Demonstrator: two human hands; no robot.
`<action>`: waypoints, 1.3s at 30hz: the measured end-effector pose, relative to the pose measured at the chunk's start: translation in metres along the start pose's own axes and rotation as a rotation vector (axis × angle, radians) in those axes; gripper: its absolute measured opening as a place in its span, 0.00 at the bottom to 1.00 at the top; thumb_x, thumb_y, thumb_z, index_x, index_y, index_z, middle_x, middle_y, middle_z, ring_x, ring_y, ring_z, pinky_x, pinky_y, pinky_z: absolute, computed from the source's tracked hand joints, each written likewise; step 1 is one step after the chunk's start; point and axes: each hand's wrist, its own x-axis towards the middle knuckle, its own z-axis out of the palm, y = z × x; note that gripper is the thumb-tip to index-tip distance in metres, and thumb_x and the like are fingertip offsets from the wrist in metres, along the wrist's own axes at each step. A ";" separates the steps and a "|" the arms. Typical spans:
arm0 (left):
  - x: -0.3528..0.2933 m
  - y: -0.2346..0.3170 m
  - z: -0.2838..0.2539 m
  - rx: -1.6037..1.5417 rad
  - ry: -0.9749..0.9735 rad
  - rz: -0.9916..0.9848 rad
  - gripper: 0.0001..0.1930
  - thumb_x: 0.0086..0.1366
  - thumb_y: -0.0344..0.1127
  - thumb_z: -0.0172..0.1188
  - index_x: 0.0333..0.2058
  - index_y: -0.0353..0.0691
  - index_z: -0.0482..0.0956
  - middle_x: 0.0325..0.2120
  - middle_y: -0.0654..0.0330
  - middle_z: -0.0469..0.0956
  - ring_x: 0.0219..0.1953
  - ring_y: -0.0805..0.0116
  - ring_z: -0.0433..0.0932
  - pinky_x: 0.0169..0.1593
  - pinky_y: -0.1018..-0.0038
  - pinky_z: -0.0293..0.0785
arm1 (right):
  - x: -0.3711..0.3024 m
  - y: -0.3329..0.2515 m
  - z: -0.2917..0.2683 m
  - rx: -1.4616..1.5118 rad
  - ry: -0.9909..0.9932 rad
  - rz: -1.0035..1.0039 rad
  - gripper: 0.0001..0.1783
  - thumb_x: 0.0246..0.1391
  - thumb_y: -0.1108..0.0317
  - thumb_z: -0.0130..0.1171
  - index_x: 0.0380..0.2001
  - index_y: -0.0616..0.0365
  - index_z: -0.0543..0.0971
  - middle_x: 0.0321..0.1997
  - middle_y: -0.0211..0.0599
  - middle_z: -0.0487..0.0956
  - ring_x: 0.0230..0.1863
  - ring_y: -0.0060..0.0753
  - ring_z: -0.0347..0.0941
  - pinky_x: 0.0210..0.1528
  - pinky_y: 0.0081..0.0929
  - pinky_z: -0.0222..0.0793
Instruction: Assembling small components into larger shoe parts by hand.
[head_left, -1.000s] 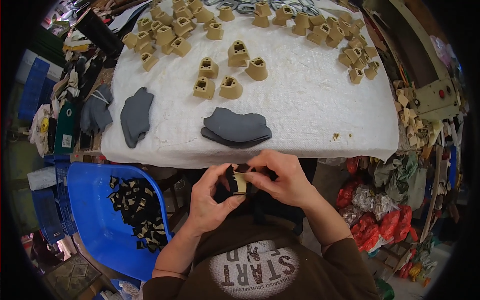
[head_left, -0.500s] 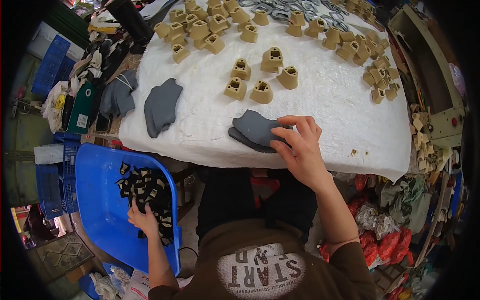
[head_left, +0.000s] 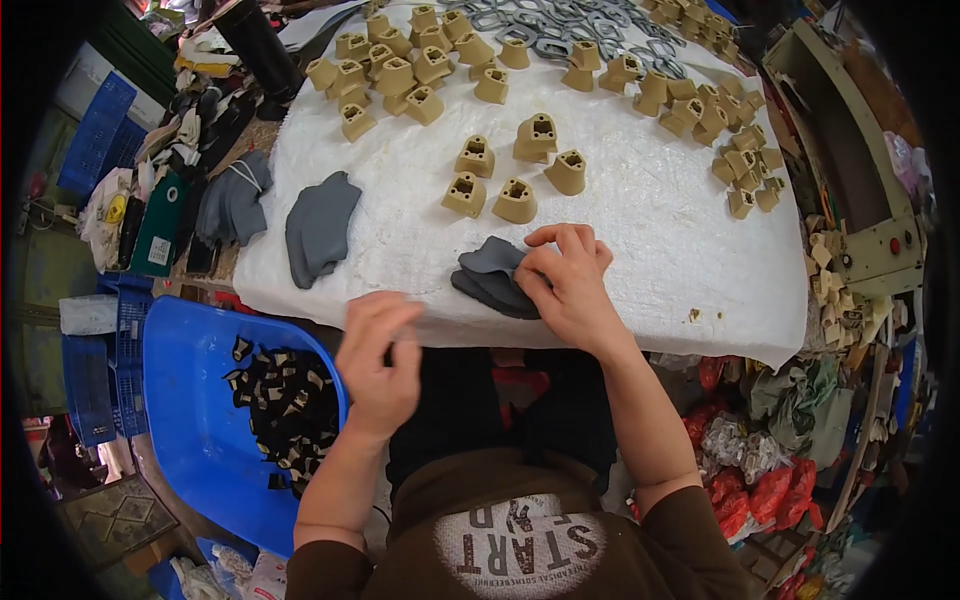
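At the table's near edge lies a small stack of flat dark-grey sheet pieces (head_left: 488, 262). My right hand (head_left: 574, 285) pinches the right end of the top piece, which bends up from those under it. My left hand (head_left: 380, 365) is in the air in front of the table edge, beside the blue tub (head_left: 185, 400); its fingers are smeared by motion, and I cannot make out anything in them. Inside the tub sit many small black and tan parts (head_left: 285, 395). Beyond the stack, several tan hollow blocks (head_left: 515, 200) stand with their holes showing.
More grey pieces (head_left: 322, 228) lie on the white-covered table (head_left: 400, 220) to the left, near a tied grey bundle (head_left: 235, 200). Tan blocks (head_left: 395, 75) and grey rings (head_left: 550, 45) crowd the far side. A metal frame (head_left: 850, 150) borders the right; bags (head_left: 770, 490) lie below.
My left hand has come up out of the blue tub toward the table edge. With my right hand on it, the top grey piece is now bent upward more.
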 end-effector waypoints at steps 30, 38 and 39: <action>0.023 0.034 0.066 -1.023 -0.224 -0.808 0.21 0.71 0.41 0.35 0.51 0.30 0.67 0.28 0.57 0.74 0.24 0.72 0.72 0.24 0.79 0.66 | 0.063 0.055 -0.014 -0.146 0.386 0.082 0.21 0.42 0.67 0.65 0.43 0.50 0.76 0.39 0.43 0.68 0.44 0.46 0.62 0.48 0.36 0.62; 0.016 0.031 0.061 -1.034 -0.224 -0.808 0.21 0.71 0.41 0.37 0.50 0.29 0.68 0.28 0.56 0.75 0.24 0.71 0.72 0.24 0.78 0.65 | 0.061 0.066 -0.015 0.055 0.368 0.361 0.20 0.40 0.66 0.68 0.38 0.59 0.73 0.38 0.39 0.73 0.39 0.34 0.70 0.41 0.29 0.68; 0.015 0.029 0.059 -1.047 -0.223 -0.828 0.21 0.71 0.41 0.38 0.50 0.29 0.68 0.29 0.56 0.75 0.23 0.71 0.72 0.24 0.78 0.65 | 0.058 0.068 -0.022 0.257 0.350 0.495 0.19 0.41 0.66 0.68 0.36 0.61 0.72 0.38 0.38 0.75 0.38 0.28 0.71 0.40 0.26 0.68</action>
